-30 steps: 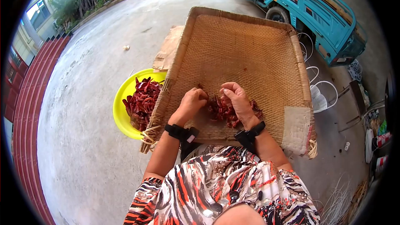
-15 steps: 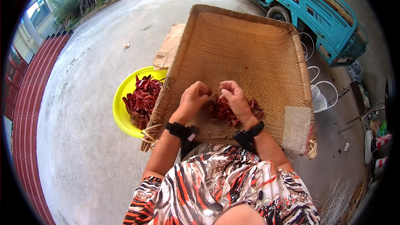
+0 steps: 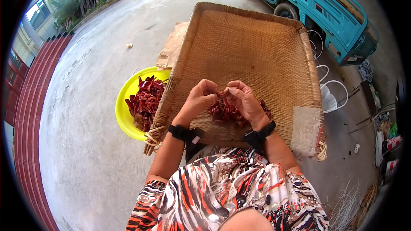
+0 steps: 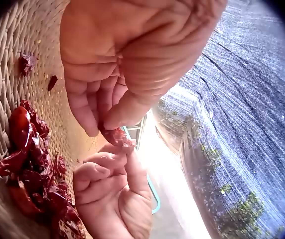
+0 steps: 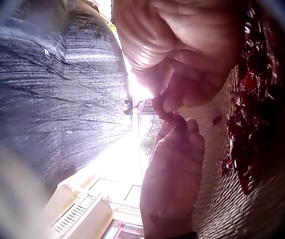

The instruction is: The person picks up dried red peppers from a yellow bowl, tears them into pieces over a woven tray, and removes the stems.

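Note:
A dried red chili [image 4: 113,136] is pinched between the fingertips of both hands. My left hand [image 3: 199,99] holds one end with thumb and fingers. At its other end, the thumb and fingertips of my right hand [image 3: 246,103] grip it. Below the hands, a heap of dried chilies [image 3: 227,113] lies near the front of the large woven tray [image 3: 257,47]; my right hand hides part of it. Loose chili bits [image 4: 27,63] lie on the weave beside the heap in the left wrist view.
Left of the tray stands a yellow basin [image 3: 123,119] filled with dried chilies. A cardboard sheet [image 3: 174,45] sticks out behind it. A teal cargo vehicle [image 3: 308,13] is parked at the back right, with a white bucket [image 3: 328,98] nearer. Red steps [image 3: 32,119] run along the left.
My left hand has risen from the heap and moved right with a chili. The hands, apart in both earlier frames, now meet at that chili.

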Demonstrator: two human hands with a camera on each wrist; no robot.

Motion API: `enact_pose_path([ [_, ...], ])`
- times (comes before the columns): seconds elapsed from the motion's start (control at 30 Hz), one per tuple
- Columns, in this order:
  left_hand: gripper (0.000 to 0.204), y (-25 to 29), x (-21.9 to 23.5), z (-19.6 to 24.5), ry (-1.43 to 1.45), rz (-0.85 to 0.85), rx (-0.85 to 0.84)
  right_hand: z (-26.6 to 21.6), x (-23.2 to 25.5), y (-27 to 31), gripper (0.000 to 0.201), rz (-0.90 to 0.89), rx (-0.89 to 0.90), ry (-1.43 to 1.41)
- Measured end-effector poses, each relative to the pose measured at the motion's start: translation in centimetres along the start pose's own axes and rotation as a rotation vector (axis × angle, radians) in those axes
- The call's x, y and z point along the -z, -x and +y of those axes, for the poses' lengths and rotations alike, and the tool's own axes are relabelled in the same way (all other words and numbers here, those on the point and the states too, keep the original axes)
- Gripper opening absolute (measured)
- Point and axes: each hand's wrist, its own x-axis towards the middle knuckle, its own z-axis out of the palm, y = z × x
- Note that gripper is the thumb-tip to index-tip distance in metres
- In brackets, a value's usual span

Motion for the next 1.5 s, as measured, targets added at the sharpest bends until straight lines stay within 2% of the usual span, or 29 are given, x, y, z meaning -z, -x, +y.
enact_pose_path([
  [0.13,0.026,0.0,-0.2,0.3,0.062,-0.002,-0.008,0.0,0.3,0.0,0.017,-0.04,-0.031,-0.103],
  [0.23,0.025,0.1,0.1,0.2,-0.06,0.085,-0.078,-0.5,-0.5,0.4,0.021,0.037,-0.015,-0.066],
  [0.33,0.026,0.2,-0.2,1.4,-0.085,0.507,-0.256,-1.0,-0.8,0.6,0.026,0.084,0.004,-0.028],
  [0.37,0.025,0.0,0.6,0.9,-0.005,0.633,-0.338,-1.0,-0.7,0.5,0.026,0.084,0.012,-0.03],
  [0.4,0.025,0.3,0.4,2.4,0.033,0.757,-0.376,-1.0,-0.4,0.4,0.026,0.084,0.019,-0.032],
  [0.43,0.027,0.2,0.8,2.8,0.149,0.847,-0.445,-1.0,-0.2,0.4,0.026,0.084,0.026,-0.034],
  [0.5,0.032,0.0,2.7,2.7,0.155,1.031,-0.486,-1.1,0.0,0.4,0.026,0.05,0.042,-0.05],
  [0.6,0.04,-0.5,4.3,2.7,0.054,1.313,-0.614,-1.2,-0.2,0.5,0.025,0.025,0.071,-0.058],
  [0.63,0.04,-0.4,4.1,2.6,-0.16,1.32,-0.612,-1.3,-0.2,0.5,0.025,0.02,0.082,-0.057],
  [0.7,0.041,-0.1,3.6,2.4,-0.591,1.308,-0.596,-1.2,-0.1,0.4,0.021,0.096,0.12,0.126],
  [0.73,0.034,-0.2,4.0,1.9,-0.681,1.124,-0.558,-1.1,-0.1,0.3,0.02,0.134,0.137,0.218],
  [0.8,0.027,-0.6,3.7,0.9,-0.467,0.634,-0.314,-0.2,0.2,0.0,0.017,0.156,0.295,0.68],
  [0.87,0.028,-1.0,2.8,-0.8,-0.811,0.482,-0.445,0.9,0.8,-0.4,0.023,0.178,0.461,1.091],
  [0.9,0.035,-0.9,2.0,-0.7,-0.951,0.4,-0.343,0.8,0.7,-0.3,0.025,0.155,0.518,1.271],
  [0.97,0.04,-1.7,2.0,-3.2,-1.033,0.295,-0.386,0.6,0.2,0.1,0.031,0.1,0.63,1.628],
  [1.0,0.042,-1.9,2.0,-3.8,-1.068,0.276,-0.363,0.8,0.3,0.1,0.037,0.037,0.581,1.622],
  [1.1,0.042,-2.2,2.1,-4.9,-1.181,0.231,-0.301,1.2,0.7,0.1,0.034,-0.058,0.672,1.75],
  [1.2,0.035,-2.1,1.9,-4.4,-1.283,0.196,-0.238,1.4,0.8,0.2,0.027,-0.034,0.633,1.776],
  [1.27,0.027,-2.1,1.9,-3.7,-1.312,0.162,-0.179,0.5,0.5,0.5,0.022,-0.078,0.57,1.776],
  [1.4,0.016,-1.7,2.0,-3.2,-1.308,0.184,-0.202,0.3,1.5,0.6,0.015,-0.161,0.438,1.671],
  [1.47,0.015,-1.4,2.0,-3.1,-1.295,0.19,-0.228,0.0,1.6,0.9,0.014,-0.175,0.44,1.654],
  [1.5,0.013,-1.2,1.8,-2.7,-1.183,0.213,-0.217,-0.2,1.4,1.0,0.013,-0.185,0.442,1.646],
])
